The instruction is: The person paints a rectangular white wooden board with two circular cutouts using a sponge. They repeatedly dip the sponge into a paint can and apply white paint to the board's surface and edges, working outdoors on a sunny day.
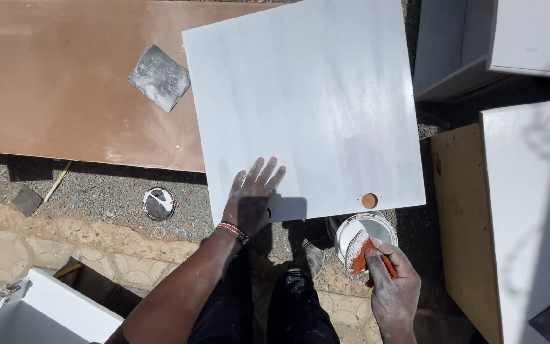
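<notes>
Left hand (251,199) lies flat, fingers spread, at the white panel's (307,102) near edge; right hand (393,290) grips orange sandpaper (365,251) over a paint tin (367,230).

Gravel ground (103,191) carries brown board (52,83), white panel (307,102), round tin lid (158,204), white paint can (365,234).

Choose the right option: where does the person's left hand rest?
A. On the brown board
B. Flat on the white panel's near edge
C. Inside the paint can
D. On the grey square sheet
B: the left hand lies with fingers spread on the white panel, near its lower edge.
</notes>
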